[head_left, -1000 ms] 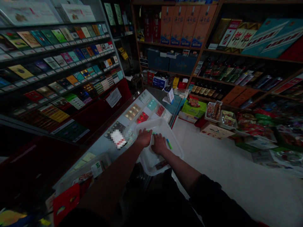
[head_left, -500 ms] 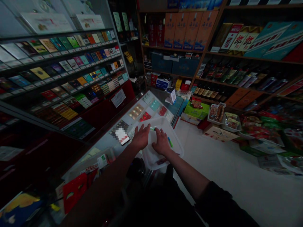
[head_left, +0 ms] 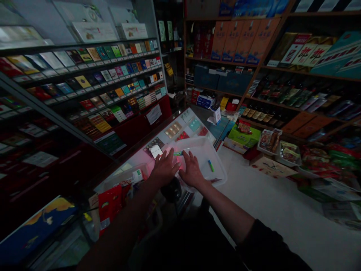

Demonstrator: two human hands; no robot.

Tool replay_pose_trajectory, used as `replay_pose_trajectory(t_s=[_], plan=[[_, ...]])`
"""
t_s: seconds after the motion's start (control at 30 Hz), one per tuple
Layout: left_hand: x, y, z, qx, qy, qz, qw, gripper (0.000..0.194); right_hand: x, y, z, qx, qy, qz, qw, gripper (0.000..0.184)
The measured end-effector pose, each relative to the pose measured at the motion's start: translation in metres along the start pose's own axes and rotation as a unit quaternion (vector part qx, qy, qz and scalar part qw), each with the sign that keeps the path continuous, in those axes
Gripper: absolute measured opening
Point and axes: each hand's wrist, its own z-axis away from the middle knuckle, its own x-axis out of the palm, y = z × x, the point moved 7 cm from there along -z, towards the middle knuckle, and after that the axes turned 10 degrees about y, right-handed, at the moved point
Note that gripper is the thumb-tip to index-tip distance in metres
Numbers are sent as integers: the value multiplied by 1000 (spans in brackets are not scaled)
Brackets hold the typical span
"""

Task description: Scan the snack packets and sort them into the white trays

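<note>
Between the fingertips of both my hands is a slim green pack, held crosswise; its print is too small to read. My left hand has its fingers at the left end, and my right hand has a fingertip at the right end. Below them is a white plastic tray, partly hidden by my right hand. Inside it lies a small green-and-blue stick-shaped item. A black rounded device stands just below my hands, and pinkish-red light falls around my fingers.
Left of my hands a phone lies on the glass counter. Nearer me are a bin of packets and a red bag. Cigarette shelves line the left, bottle shelves the right. Boxes of snacks stand on the floor.
My view has turned left, so the scene sits further right. My hands have moved left relative to the tray, bringing the green pack over its left rim. Pinkish-red light now shows by my fingers.
</note>
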Motion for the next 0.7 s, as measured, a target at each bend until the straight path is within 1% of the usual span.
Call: replay_pose_trajectory(t_s=[0.1,0.17,0.37,0.5,0.7], plan=[[-6,-7,20,-5,24,-7,1000,76,5,-12,8,-18,0,-12,1000,86],[-7,-11,34,-3,35,2,999,78,8,-19,15,-27,-9,-21,999,85],[3,-26,68,-14,26,52,998,90,17,-32,29,-41,-44,-29,998,92],[10,-34,79,-16,26,66,997,91,24,-35,34,-38,-59,-38,997,94],[24,-37,86,-26,30,88,995,95,28,-34,40,-30,-65,-42,997,94]])
